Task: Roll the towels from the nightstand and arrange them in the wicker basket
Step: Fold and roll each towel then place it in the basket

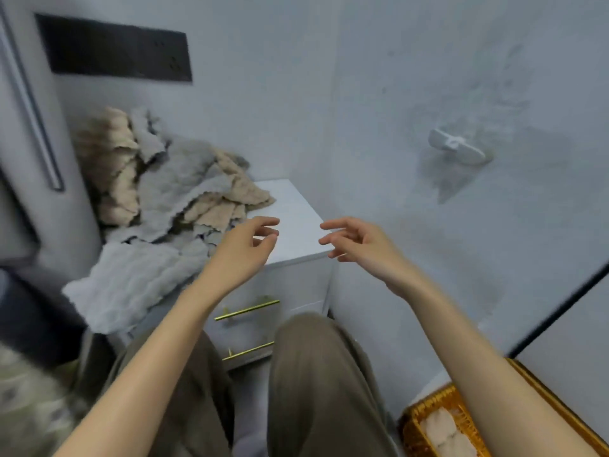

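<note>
A heap of grey and beige towels [171,192] lies on the left part of the white nightstand [296,222], one grey towel [131,285] hanging over its front left corner. My left hand [247,249] hovers over the nightstand's top beside the heap, fingers loosely curled and holding nothing. My right hand [359,242] hovers at the nightstand's right edge, fingers relaxed, also empty. The wicker basket [425,420] stands on the floor at lower right, with white rolled towels [445,430] inside; my right forearm covers part of it.
The nightstand has two drawers with gold handles [247,310]. My knees in olive trousers [313,374] are right in front of it. A pale wall with a white holder [458,148] stands to the right, a black socket panel [115,49] behind.
</note>
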